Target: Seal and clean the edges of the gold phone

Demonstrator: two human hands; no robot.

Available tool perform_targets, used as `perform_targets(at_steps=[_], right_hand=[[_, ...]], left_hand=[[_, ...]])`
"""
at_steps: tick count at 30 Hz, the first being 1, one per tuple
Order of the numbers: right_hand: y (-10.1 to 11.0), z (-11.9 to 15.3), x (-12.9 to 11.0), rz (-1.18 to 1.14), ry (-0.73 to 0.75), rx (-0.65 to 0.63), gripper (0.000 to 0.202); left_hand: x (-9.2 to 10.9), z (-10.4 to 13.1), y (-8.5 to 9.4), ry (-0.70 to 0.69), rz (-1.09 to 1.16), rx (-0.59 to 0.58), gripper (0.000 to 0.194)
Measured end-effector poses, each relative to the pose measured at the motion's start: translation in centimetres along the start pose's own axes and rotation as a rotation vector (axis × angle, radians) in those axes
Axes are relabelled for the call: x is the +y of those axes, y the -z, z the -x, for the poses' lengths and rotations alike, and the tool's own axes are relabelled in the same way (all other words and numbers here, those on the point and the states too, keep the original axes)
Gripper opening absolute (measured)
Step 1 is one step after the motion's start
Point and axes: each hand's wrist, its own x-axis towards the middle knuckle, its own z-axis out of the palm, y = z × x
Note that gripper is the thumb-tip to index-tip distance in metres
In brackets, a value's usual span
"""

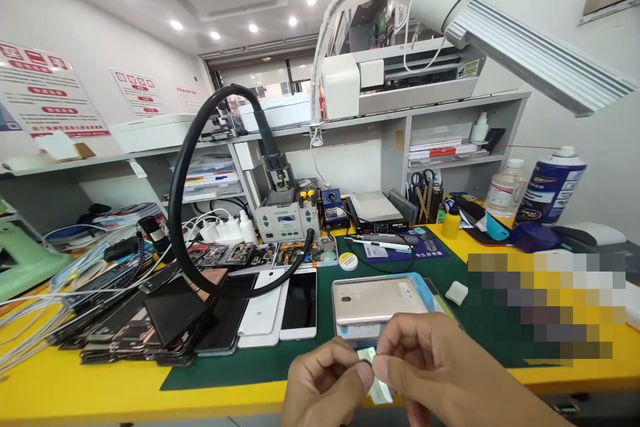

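Near the front edge of the bench, my left hand (325, 380) and my right hand (433, 363) meet fingertip to fingertip. Both pinch a small, thin, pale greenish strip (381, 392), which hangs down between the thumbs. Its exact kind does not show, and the fingers cover part of it. Just beyond the hands lies a gold phone (375, 300), back side up, on top of a light blue-edged piece. A folded white pad (456, 292) rests on the green mat (240, 373) to the right of that phone.
Left of the gold phone lie white phones (263, 310) and a pile of dismantled phones (140, 320). A thick black hose (175, 193) loops up from the rework station (287, 220). A lamp (540, 47) overhangs the right side, where a blue spray can (550, 187) stands.
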Motion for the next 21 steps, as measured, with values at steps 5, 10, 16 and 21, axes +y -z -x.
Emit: perform_targets(at_steps=[5, 10, 16, 21], right_hand=[[-0.3, 0.6, -0.1, 0.009, -0.004, 0.005, 0.023], [-0.1, 0.9, 0.2, -0.001, 0.016, -0.005, 0.026], [0.5, 0.5, 0.7, 0.048, -0.024, 0.009, 0.036], [2.1, -0.8, 2.9, 0.156, -0.027, 0.054, 0.041]], left_hand=[[0.5, 0.2, 0.1, -0.065, 0.042, 0.083, 0.039], [1.0, 0.8, 0.7, -0.110, 0.107, 0.156, 0.035], [1.3, 2.7, 3.2, -0.112, 0.180, 0.229, 0.035], [1.2, 4.9, 6.4, -0.200, 0.165, 0.333, 0.033]])
